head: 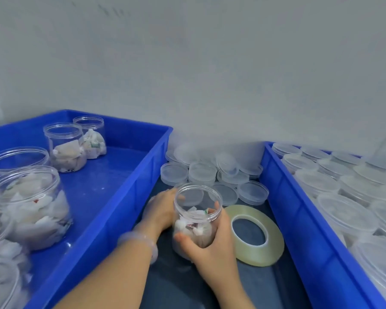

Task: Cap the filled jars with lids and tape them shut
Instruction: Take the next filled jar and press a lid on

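Clear plastic, thin and light: the jar (197, 219) stands uncapped on the table (265, 286), just beside the tape (274, 246). We judge it smooth, a little slippery and easy to dent, so we hold the wall and leave the rim free. Our right hand (212, 244) wraps it, thumb in front, fingers round the far side. Our left hand (162, 210) reaches behind toward the lids (202, 172); whether it grasps one, we cannot tell.
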`<state>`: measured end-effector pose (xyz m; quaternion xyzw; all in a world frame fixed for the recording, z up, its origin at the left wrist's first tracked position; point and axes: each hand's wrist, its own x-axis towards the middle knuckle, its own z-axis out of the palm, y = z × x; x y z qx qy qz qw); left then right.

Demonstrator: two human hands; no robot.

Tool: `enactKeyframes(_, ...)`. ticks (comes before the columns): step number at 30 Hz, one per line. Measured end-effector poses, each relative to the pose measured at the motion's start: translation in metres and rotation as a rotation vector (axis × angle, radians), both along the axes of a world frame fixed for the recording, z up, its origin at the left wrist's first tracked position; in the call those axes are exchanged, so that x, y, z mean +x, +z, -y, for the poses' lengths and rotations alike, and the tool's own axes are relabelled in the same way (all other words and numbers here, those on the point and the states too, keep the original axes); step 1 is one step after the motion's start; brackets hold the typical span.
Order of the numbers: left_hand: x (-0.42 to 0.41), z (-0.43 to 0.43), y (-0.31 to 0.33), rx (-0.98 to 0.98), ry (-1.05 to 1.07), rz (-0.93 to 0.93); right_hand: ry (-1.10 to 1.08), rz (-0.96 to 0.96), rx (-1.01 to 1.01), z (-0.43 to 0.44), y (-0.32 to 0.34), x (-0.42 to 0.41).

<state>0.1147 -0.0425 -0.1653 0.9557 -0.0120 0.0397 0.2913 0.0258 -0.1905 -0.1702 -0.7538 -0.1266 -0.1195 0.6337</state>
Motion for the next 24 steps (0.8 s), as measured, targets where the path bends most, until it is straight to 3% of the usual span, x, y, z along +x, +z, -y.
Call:
enactKeyframes(3, 0.003, 0.001, -0.010, -0.016, 0.031, 0.202, -0.025, 0.019, -0.017, 0.002, -0.002, 0.003)
enactKeyframes(4, 0.002, 0.001, -0.011, -0.141, 0.058, 0.265, -0.033, 0.019, -0.015, 0.002, -0.001, 0.003)
enactKeyframes(7, -0.017, 0.008, 0.007, -0.761, 0.246, 0.440, -0.034, 0.002, -0.006, 0.002, 0.002, 0.004)
enactKeyframes(9, -0.027, 0.018, 0.030, -1.044, 0.273, 0.532, -0.032, -0.015, -0.013, 0.002, 0.002, 0.004)
enactKeyframes(12, -0.036, 0.019, 0.074, -1.554, 0.273, 0.482, -0.024, -0.032, -0.015, 0.002, 0.002, 0.003)
enactKeyframes(13, -0.038, 0.016, 0.085, -1.585, 0.280, 0.432, -0.025, -0.040, -0.013, 0.002, 0.002, 0.002)
enactKeyframes(14, -0.041, 0.013, 0.092, -1.469, 0.303, 0.395, -0.026, -0.047, -0.015, 0.002, 0.002, 0.002)
enactKeyframes(16, -0.045, 0.005, 0.096, -1.050, 0.342, 0.316, -0.027, -0.051, -0.015, 0.002, 0.002, 0.002)
enactKeyframes(19, -0.050, 0.005, 0.092, -0.515, 0.274, 0.056, -0.037, -0.034, -0.022, 0.001, 0.004, 0.001)
enactKeyframes(21, -0.050, 0.008, 0.089, -0.367, 0.222, 0.055, -0.039, -0.028, -0.019, 0.001, 0.004, 0.000)
enactKeyframes(24, -0.055, 0.009, 0.100, -0.387, 0.221, 0.329, -0.040, -0.030, -0.028, 0.001, 0.003, 0.000)
